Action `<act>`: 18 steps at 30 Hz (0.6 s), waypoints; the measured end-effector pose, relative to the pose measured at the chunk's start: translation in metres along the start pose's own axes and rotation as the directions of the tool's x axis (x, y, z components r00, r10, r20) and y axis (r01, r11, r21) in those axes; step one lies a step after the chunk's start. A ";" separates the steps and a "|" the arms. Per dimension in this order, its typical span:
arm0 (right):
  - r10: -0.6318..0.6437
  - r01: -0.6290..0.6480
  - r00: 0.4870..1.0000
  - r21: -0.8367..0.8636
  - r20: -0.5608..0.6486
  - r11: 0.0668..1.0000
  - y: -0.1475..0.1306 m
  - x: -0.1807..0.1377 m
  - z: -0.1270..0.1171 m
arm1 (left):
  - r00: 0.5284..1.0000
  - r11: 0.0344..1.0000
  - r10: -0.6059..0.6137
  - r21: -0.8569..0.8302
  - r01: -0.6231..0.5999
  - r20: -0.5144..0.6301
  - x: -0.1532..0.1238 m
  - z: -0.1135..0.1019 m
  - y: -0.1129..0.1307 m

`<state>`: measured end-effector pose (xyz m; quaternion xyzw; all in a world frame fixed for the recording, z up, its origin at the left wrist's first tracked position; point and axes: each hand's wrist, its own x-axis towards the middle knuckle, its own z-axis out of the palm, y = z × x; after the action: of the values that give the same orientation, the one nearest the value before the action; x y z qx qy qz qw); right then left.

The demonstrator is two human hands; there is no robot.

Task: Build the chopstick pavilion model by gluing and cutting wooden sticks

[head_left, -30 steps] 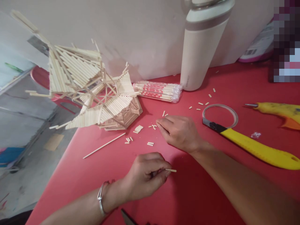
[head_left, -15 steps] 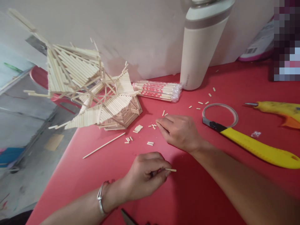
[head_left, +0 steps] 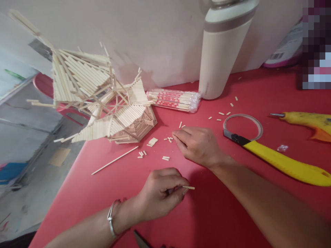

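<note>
Holding a thin stick (head_left: 190,187) tight between the thumb and finger of the left hand (head_left: 165,193), just over the red table (head_left: 219,213), with one end poking out to the right. Wearing a shiny bracelet (head_left: 111,218) on that wrist. Resting the right hand (head_left: 198,146) farther up, with its fingertips together, right beside some tiny cut bits (head_left: 152,141). Can't tell if pinching anything there. Near the bits, on the left, a long stick (head_left: 115,160), and behind it a big stick model (head_left: 85,74). Farther back, a wrapped bundle of sticks (head_left: 173,100) next to a tall white bottle (head_left: 222,58). On the right, a yellow-handled tool (head_left: 284,162) with a round band, and a yellow glue gun (head_left: 305,119).
</note>
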<state>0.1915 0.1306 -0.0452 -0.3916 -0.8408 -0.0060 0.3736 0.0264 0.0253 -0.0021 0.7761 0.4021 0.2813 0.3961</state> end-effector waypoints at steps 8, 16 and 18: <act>0.007 -0.007 1.000 0.002 0.016 1.000 0.000 0.001 -0.001 | 1.000 1.000 -0.002 -0.007 0.002 0.000 -0.001 0.001 -0.001; 0.002 -0.002 1.000 -0.002 -0.002 1.000 0.000 0.000 0.000 | 1.000 1.000 0.002 -0.008 -0.002 -0.002 0.000 0.001 0.000; 0.001 -0.001 1.000 0.002 0.002 1.000 0.000 0.000 0.000 | 1.000 1.000 -0.002 -0.006 0.002 0.000 0.000 0.001 0.000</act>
<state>0.1916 0.1310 -0.0450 -0.3914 -0.8411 -0.0044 0.3731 0.0270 0.0250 -0.0028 0.7746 0.4019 0.2820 0.3987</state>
